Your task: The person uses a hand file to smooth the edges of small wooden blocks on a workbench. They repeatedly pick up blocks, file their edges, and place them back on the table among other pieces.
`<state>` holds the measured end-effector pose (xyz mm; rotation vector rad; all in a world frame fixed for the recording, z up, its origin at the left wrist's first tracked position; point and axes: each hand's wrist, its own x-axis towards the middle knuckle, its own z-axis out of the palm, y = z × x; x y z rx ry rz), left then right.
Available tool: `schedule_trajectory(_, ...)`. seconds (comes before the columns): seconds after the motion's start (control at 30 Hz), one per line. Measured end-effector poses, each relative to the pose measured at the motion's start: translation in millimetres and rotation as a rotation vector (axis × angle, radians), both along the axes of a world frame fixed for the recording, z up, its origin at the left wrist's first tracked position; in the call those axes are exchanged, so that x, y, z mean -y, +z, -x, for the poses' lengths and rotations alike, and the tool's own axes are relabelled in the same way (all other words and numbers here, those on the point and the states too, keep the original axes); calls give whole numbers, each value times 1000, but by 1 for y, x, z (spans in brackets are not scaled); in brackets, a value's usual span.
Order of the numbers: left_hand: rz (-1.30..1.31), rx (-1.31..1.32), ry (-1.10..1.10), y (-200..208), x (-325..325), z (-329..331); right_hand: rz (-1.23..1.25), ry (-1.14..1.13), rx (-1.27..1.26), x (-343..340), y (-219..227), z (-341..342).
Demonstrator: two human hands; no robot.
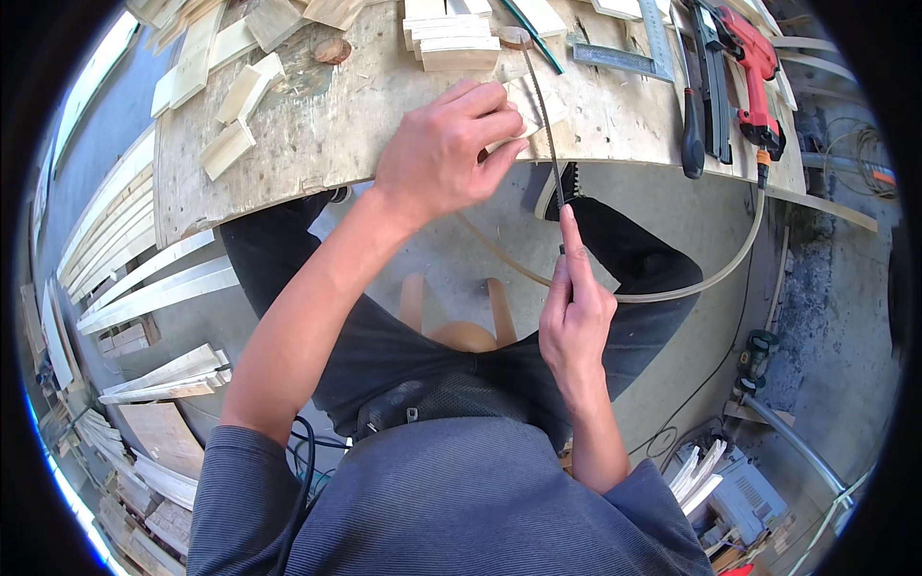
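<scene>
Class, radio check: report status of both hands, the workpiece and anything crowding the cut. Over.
Left hand pinning small wood piece at workbench edge. Right hand gripping thin saw, blade across the piece. Stacked wood blocks just behind. Over.

No packages, labels, signs or screens in view.

Wood piece mostly hidden under left hand, saw handle buried in right hand (blade tip unclear)

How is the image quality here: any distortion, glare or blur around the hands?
Head view: strong fisheye, workbench edge bows, dark corners; even daylight, bright glare only at the left rim; left hand on the wood block and right hand on the saw look sharp.
</scene>
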<state>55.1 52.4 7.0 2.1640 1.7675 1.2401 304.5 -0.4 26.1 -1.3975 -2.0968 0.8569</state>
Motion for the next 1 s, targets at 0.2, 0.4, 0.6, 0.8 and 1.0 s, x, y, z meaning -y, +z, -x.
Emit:
schedule_trajectory(0.2, -4, 12, 6, -2, -1, -1, 16, 7, 11, 6, 2, -9)
schedule_trajectory(0.4, 1, 18, 1, -1, -1, 1, 13, 19, 50, -7, 6, 3)
schedule_trajectory(0.6, -1, 38, 6, 0, -1, -3, -46, 0, -14, 6, -6, -10)
schedule_trajectory(0.8, -21, 4, 29, -1, -3, -2, 1, -28, -32, 4, -6, -14)
schedule_trajectory(1.0, -66, -2, 33, -2, -5, -2, 26, -9, -43, 6, -6, -9)
